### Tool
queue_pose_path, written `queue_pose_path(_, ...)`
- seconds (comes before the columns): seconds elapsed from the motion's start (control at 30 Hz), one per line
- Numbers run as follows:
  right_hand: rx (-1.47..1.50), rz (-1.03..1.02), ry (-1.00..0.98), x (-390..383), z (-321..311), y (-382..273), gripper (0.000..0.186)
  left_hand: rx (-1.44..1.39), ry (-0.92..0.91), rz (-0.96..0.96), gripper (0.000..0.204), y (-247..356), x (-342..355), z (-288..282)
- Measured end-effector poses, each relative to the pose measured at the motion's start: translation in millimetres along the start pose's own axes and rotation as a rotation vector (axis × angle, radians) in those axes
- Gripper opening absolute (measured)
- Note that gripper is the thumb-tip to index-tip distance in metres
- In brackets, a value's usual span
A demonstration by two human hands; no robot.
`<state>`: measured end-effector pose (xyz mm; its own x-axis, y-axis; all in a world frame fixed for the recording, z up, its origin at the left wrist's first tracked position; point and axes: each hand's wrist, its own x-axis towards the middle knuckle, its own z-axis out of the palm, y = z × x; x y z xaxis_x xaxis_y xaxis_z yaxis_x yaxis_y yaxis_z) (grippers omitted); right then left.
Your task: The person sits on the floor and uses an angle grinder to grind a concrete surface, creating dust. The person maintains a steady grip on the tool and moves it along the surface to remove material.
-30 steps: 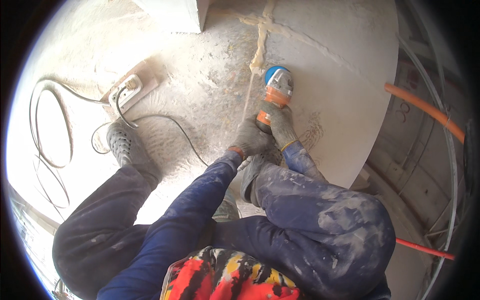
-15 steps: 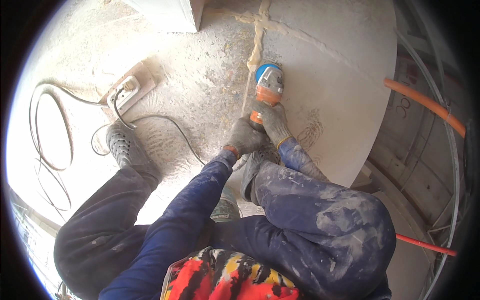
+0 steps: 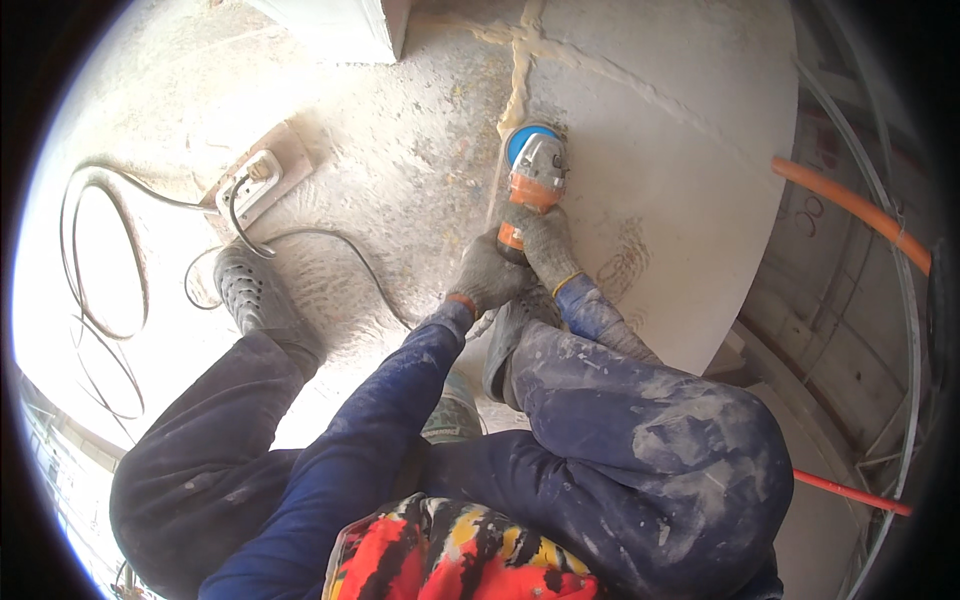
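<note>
Angle grinder (image 3: 535, 170), orange body with a blue guard, sits at the upper centre of the frame, its head pressed down on a pale filled joint (image 3: 520, 75) that runs up the dusty concrete floor (image 3: 400, 170). Left hand (image 3: 487, 277), in a grey glove, wraps tight around the rear of the grinder's handle, fingers curled shut on it. Right hand (image 3: 545, 245), gloved too, clamps the handle just ahead, the two hands touching side by side. Down the lower half, dust-spattered blue trousers (image 3: 640, 450) fill the frame, the person crouched low. At centre left, a grey shoe (image 3: 255, 295) stands planted on the floor. Beside it a black cable (image 3: 330, 240) snakes up to a white power strip (image 3: 255, 185) at upper left. Over on the right edge, an orange pipe (image 3: 850, 205) runs diagonally.
</note>
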<state>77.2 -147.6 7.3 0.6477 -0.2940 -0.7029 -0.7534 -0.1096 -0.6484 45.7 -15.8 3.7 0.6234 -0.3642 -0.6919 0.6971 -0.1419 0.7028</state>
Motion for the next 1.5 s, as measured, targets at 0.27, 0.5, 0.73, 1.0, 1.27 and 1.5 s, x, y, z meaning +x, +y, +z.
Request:
queue_pose_path(0.27, -0.057, 0.004, -0.043, 0, 4, -1, 0.049, -0.067, -0.007, 0.018, 0.048, -3, 0, 1)
queue_pose_path(0.5, -0.177, -0.036, -0.093, 8, 4, 1, 0.055, -0.112, -0.01, 0.016, 0.034, 0, 0, -4)
queue_pose_path(0.73, -0.161, -0.009, -0.151, 10, 3, -3, 0.062, -0.091, 0.002, 0.035, 0.033, -2, 1, -5)
queue_pose_path(1.0, -0.112, 0.014, -0.101, 2, 4, -1, 0.053, -0.174, -0.036, 0.053, 0.044, -4, -1, -2)
queue_pose_path(1.27, -0.098, 0.042, -0.086, 6, 4, 3, 0.053, -0.098, -0.069, -0.015, 0.052, -2, -1, -6)
queue_pose_path(1.5, -0.062, 0.037, -0.042, -1, 3, -4, 0.046, -0.117, -0.089, -0.038, 0.055, 1, 1, -7)
